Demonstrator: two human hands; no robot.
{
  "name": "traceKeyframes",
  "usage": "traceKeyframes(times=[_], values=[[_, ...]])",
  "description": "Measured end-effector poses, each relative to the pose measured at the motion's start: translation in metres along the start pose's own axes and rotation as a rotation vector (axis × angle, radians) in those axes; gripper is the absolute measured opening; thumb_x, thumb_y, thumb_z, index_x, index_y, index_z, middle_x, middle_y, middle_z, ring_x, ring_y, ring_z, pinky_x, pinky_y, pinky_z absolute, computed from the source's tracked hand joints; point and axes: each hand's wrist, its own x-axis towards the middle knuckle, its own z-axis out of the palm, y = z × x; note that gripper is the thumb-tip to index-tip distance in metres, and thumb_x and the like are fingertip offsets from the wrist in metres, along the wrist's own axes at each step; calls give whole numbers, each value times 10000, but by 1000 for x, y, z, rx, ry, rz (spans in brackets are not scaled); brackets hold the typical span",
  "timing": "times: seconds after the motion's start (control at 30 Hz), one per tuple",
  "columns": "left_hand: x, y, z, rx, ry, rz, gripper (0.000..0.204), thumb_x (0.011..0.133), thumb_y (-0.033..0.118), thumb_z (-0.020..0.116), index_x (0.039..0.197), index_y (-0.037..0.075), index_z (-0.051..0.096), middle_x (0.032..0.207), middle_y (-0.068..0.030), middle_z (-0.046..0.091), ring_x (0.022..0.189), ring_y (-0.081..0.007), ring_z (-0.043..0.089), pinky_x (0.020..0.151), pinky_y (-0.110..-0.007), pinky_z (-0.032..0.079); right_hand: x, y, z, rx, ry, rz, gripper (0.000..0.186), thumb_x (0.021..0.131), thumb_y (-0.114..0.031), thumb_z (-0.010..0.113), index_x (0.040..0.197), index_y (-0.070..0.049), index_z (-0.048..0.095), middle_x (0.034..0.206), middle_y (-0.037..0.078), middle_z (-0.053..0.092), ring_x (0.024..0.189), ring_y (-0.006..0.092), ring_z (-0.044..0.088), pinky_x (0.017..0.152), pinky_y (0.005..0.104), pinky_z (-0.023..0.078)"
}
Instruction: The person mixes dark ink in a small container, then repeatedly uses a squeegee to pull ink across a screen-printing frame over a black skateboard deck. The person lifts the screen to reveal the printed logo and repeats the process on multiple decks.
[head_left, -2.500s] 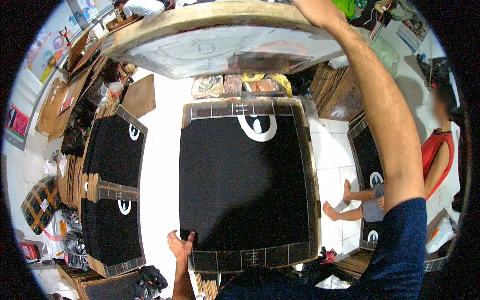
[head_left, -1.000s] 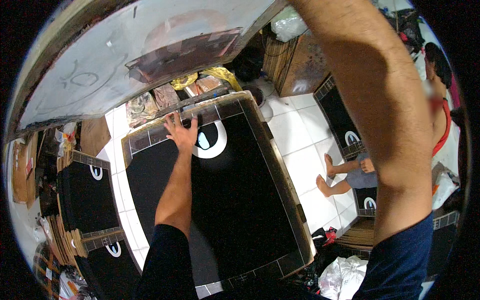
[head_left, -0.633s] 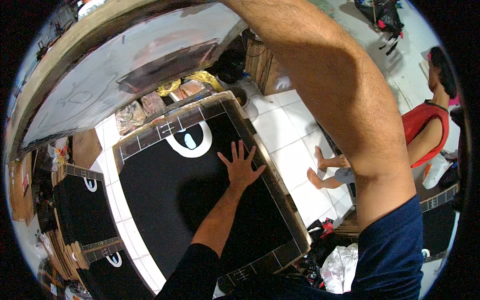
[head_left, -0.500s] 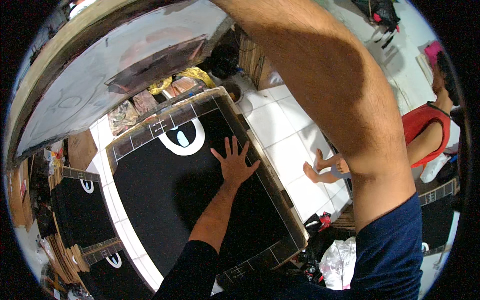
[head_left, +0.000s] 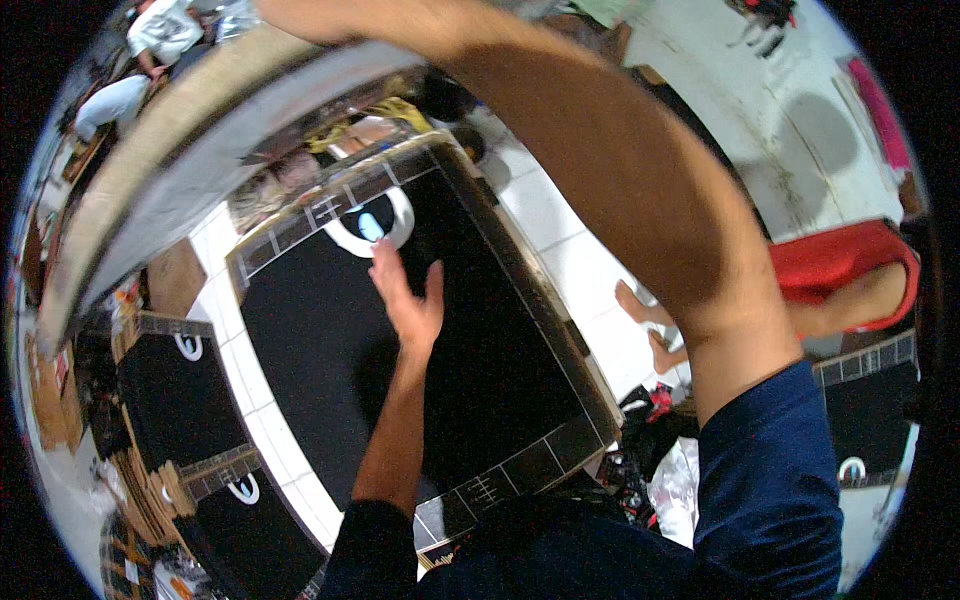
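The left forearm (head_left: pixel 393 430) rises from a dark sleeve (head_left: pixel 370 545) at the lower edge, nearly straight up the middle of the view, and ends in a left hand (head_left: pixel 408 300) held loosely open, its fingers (head_left: pixel 386 264) close together and pointing up and slightly left, the thumb (head_left: pixel 434 285) spread apart to the right. The right arm (head_left: pixel 620 170) comes out of a navy sleeve (head_left: pixel 775 480) at the lower right, bends at the elbow and sweeps broadly up and left to the top edge, where the right hand (head_left: pixel 300 14) is partly cut off, its grip unclear.
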Motion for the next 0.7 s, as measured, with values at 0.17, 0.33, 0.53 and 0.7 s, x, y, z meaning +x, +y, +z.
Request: traceKeyframes(times=[0.17, 0.33, 0.53, 0.7], values=[[-15, 96, -158, -727, 562, -261, 590, 1077, 424, 495, 1514, 35, 424, 1501, -193, 489, 1386, -315, 495, 1141, -515, 413, -132, -30, 18, 57, 253, 14, 314, 915, -279, 692, 1196, -141, 691, 893, 85, 719, 854, 288, 713, 726, 439, 562], [-85, 94, -193, -983, 670, -1081, 667, 1044, 644, 436, 1416, 91, 458, 1241, -126, 591, 1051, -282, 623, 821, -494, 588, -303, -62, 41, 317, -197, 302, 406, 926, -237, 665, 1301, -81, 652, 1047, 131, 657, 1034, 322, 598, 928, 460, 468], [-156, 30, -180, -372, 166, -1395, 663, 1021, 599, 533, 1334, 17, 587, 1033, -158, 743, 1037, -351, 713, 863, -450, 578, -290, -14, 159, 252, -278, 212, 611, 819, -269, 782, 1363, -81, 576, 1264, 148, 582, 1192, 346, 543, 1008, 473, 454], [-184, 12, -187, 834, -176, -389, 676, 842, 517, 795, 1357, 117, 615, 1389, -176, 615, 1375, -387, 510, 1107, -574, 381, -182, 28, 267, 101, -333, 55, 890, 750, -199, 860, 1523, -68, 439, 1470, 164, 493, 1403, 363, 436, 1161, 477, 366]])
